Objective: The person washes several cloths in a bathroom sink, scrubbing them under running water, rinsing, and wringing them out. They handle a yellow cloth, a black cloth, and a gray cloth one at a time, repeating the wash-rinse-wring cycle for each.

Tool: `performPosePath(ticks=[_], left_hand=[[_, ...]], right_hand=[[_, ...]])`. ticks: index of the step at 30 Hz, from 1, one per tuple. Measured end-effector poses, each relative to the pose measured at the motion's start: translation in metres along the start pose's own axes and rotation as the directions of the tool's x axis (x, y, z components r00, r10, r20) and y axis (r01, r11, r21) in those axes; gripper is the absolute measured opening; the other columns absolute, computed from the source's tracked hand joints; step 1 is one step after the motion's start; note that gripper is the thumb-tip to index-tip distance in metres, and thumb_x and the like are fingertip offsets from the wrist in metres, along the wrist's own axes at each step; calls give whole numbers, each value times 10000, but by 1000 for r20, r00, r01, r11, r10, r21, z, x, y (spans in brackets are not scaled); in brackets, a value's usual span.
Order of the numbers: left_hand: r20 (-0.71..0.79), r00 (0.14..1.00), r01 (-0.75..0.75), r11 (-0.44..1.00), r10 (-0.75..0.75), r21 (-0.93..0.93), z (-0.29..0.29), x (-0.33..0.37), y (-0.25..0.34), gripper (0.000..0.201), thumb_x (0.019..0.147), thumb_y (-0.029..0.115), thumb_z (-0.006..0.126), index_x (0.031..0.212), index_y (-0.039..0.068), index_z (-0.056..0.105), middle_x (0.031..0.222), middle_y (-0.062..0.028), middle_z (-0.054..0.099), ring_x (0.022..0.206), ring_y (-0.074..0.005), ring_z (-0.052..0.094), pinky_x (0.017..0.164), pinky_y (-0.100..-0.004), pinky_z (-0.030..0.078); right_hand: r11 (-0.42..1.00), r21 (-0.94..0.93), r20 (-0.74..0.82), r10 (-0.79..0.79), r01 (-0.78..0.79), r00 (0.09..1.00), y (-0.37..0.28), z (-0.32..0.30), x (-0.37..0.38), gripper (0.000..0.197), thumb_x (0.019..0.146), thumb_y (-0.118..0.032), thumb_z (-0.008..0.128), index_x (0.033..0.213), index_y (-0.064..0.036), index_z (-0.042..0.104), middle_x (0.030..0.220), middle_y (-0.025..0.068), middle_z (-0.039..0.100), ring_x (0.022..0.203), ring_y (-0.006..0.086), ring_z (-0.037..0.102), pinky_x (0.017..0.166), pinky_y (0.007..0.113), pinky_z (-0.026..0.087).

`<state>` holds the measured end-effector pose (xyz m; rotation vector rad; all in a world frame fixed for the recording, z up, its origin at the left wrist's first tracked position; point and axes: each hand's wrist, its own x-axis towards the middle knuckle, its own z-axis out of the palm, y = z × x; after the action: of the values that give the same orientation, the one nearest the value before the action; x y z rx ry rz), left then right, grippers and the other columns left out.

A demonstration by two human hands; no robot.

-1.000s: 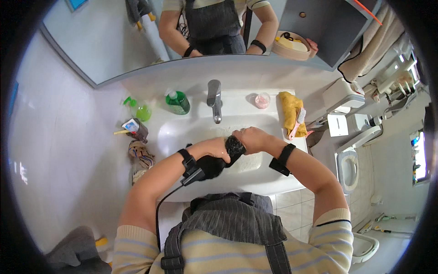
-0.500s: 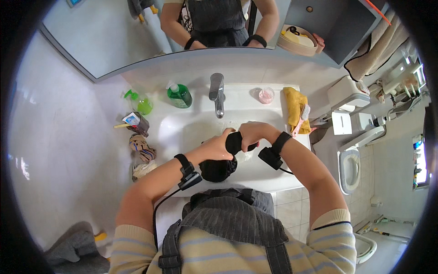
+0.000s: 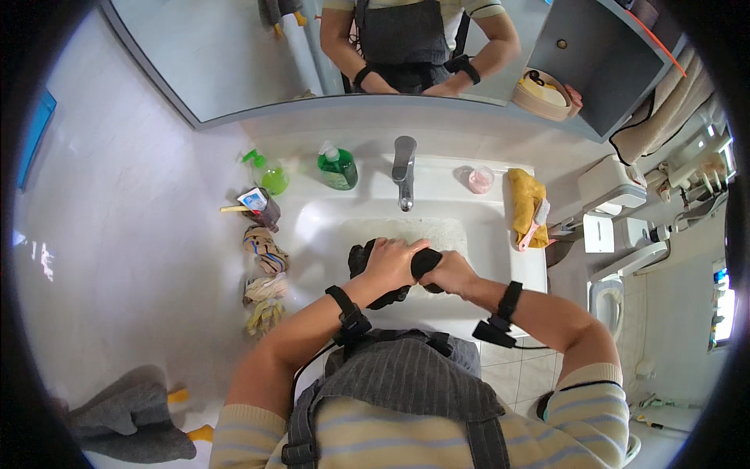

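Observation:
Over the white washbasin (image 3: 316,234), my left hand (image 3: 393,263) is closed on a dark, bunched black cloth (image 3: 426,264), its fingers wrapped over the top. My right hand (image 3: 453,276) grips the other end of the same cloth, close beside the left. Part of the cloth hangs loose below and left of my left hand. Shallow, cloudy water (image 3: 445,230) lies in the basin behind the hands. The exact kind of the cloth item does not show.
Beyond the hands stands a chrome faucet (image 3: 404,168). Green pump bottles (image 3: 338,170) and a cup with a tube (image 3: 262,207) are at left, above crumpled striped socks (image 3: 266,250). At right lie a yellow cloth (image 3: 525,195), a pink-handled brush (image 3: 533,228) and a small pink-filled dish (image 3: 480,180).
My hands have drawn closer together on the black cloth, and my left hand now lies over it with its back up. The whole view has shifted, with the basin lower and farther right.

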<state>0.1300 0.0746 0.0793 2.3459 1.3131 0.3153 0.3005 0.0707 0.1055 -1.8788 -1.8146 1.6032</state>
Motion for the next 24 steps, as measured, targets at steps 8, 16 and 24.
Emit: performPosePath(ticks=[8, 16, 24], left_hand=[[-251, 949, -179, 982, 190, 66, -5, -13, -2, 836, 593, 123, 759, 1340, 222, 398, 1127, -78, 459, 986, -269, 509, 873, -395, 365], [-573, 810, -136, 991, 121, 18, -3, 1, -11, 475, 611, 89, 672, 1069, 159, 570, 1110, -77, 515, 948, -326, 507, 850, -415, 386], [-629, 315, -87, 638, -711, -765, 9, 19, -48, 562, 696, 22, 708, 1196, 8, 452, 1108, -89, 569, 997, -198, 559, 883, -309, 426]], right_hand=[[591, 755, 250, 142, -285, 958, -8, 12, -26, 164, 747, -181, 648, 754, -59, 537, 593, 25, 490, 350, 82, 330, 311, 224, 218], [459, 889, 52, -79, -10, 996, -27, 21, -21, 183, 769, -206, 650, 799, -75, 525, 602, -1, 469, 359, 59, 301, 338, 214, 218], [743, 25, -413, -602, 669, 684, 6, 49, 0, 974, 634, -230, 785, 1386, -34, 199, 1303, 204, 350, 1191, 372, 360, 968, 481, 335]])
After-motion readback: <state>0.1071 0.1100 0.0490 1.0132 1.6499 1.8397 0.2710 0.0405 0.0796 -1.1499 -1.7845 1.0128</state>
